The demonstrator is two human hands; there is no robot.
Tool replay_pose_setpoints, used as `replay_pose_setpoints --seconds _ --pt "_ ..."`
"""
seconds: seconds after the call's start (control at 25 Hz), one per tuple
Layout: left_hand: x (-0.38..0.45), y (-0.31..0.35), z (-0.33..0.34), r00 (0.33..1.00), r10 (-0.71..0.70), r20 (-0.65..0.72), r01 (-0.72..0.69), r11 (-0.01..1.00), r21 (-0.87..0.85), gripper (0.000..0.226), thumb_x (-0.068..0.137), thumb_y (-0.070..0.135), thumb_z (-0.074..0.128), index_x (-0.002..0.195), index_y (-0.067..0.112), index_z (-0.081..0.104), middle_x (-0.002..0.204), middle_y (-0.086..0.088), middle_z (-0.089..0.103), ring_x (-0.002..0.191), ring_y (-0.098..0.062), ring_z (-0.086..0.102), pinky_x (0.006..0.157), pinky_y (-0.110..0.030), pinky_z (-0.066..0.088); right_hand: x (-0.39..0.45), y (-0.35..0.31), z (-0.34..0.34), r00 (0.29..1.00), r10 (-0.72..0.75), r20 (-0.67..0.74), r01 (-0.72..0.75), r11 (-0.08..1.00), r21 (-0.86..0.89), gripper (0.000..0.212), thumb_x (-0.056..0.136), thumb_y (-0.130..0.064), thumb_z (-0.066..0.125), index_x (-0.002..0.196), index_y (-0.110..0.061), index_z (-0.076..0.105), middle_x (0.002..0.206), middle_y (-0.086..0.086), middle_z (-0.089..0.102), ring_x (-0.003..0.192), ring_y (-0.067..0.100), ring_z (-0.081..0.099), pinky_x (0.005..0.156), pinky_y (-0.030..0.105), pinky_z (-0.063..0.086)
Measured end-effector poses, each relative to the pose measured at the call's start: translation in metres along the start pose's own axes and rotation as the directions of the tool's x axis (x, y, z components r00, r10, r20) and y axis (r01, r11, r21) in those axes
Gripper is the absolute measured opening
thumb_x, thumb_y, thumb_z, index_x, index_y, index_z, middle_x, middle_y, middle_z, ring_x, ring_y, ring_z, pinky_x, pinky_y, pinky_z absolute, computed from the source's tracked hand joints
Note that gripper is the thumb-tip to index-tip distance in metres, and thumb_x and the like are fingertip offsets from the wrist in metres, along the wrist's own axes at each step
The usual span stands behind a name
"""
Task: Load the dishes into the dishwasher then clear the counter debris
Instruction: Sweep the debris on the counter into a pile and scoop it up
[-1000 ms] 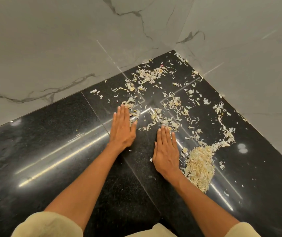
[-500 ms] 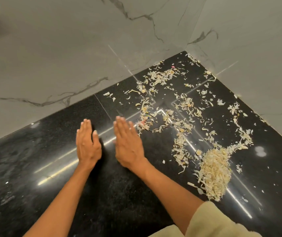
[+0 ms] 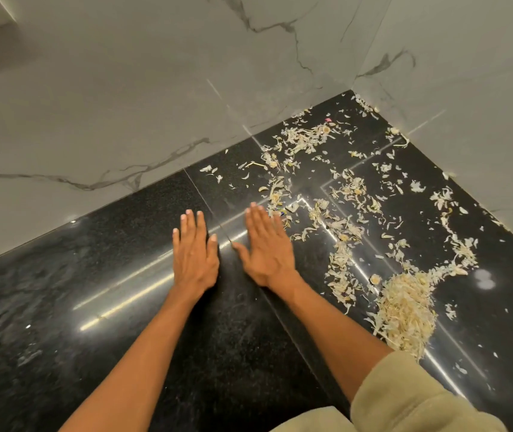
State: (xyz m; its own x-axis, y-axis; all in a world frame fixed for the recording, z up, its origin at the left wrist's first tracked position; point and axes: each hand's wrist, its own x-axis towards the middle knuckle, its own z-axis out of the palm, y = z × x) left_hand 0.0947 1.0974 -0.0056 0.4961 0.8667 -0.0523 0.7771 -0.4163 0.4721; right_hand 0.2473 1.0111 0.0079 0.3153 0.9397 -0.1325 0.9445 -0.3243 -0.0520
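Here both hands flat on counter, debris heaped right.

Head view looks steeply down, close, at the counter corner.

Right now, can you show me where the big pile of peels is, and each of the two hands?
big pile of peels (image 3: 406, 310): head view, middle of the heap.
left hand (image 3: 194, 255): head view, back of the hand.
right hand (image 3: 267, 247): head view, back of the hand.

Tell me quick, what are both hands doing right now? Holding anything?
Left hand: open, fingers straight, flat on the black counter, holding nothing.
Right hand: open, fingers straight, flat beside the scattered peels, holding nothing.
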Motion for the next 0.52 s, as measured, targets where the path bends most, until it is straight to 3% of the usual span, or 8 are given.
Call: replay_pose_setpoints --seconds 0.16,0.32,0.44,0.52 --pt "0.007 0.059 0.024 0.985 0.125 0.115 -0.130 0.991 0.037 0.073 0.097 0.052 0.006 0.159 0.013 0.000 0.166 -0.007 -0.009 0.153 -0.019 -0.012 0.124 -0.042 -0.007 -0.026 0.054 0.000 0.983 0.183 -0.024 -0.182 0.983 0.020 0.076 0.103 -0.059 0.000 0.159 -0.007 -0.002 0.167 0.011 -0.009 0.154 0.023 -0.013 0.125 0.045 -0.007" --pt "0.002 0.115 0.046 0.917 0.296 0.267 -0.278 0.955 -0.104 0.069 0.101 0.054 0.013 0.158 0.019 -0.005 0.165 0.001 -0.012 0.151 -0.011 -0.017 0.123 -0.043 -0.012 -0.043 0.063 0.008 0.969 0.244 -0.041 -0.247 0.966 -0.078 0.070 0.105 -0.047 0.006 0.158 -0.003 -0.005 0.165 0.017 -0.016 0.153 0.028 -0.016 0.124 0.048 -0.004" --pt "0.003 0.113 0.036 0.941 0.302 0.150 -0.218 0.883 -0.415 0.066 0.101 0.047 0.023 0.159 0.020 0.008 0.164 0.008 0.004 0.152 -0.006 -0.002 0.126 -0.038 -0.001 -0.043 0.059 0.007 0.962 0.258 -0.088 -0.259 0.966 -0.001 0.068 0.106 -0.046 0.007 0.158 -0.002 -0.001 0.166 0.017 -0.010 0.154 0.027 -0.013 0.125 0.048 -0.003" --pt "0.015 0.090 0.024 0.979 0.205 -0.008 -0.186 0.871 -0.454 0.061 0.102 0.036 0.036 0.158 0.017 0.019 0.164 0.003 0.014 0.152 -0.009 0.008 0.126 -0.036 0.009 -0.041 0.056 0.005 0.961 0.246 -0.128 -0.242 0.969 0.049 0.068 0.106 -0.045 0.012 0.158 -0.002 0.005 0.167 0.016 -0.005 0.154 0.026 -0.010 0.125 0.047 0.003"
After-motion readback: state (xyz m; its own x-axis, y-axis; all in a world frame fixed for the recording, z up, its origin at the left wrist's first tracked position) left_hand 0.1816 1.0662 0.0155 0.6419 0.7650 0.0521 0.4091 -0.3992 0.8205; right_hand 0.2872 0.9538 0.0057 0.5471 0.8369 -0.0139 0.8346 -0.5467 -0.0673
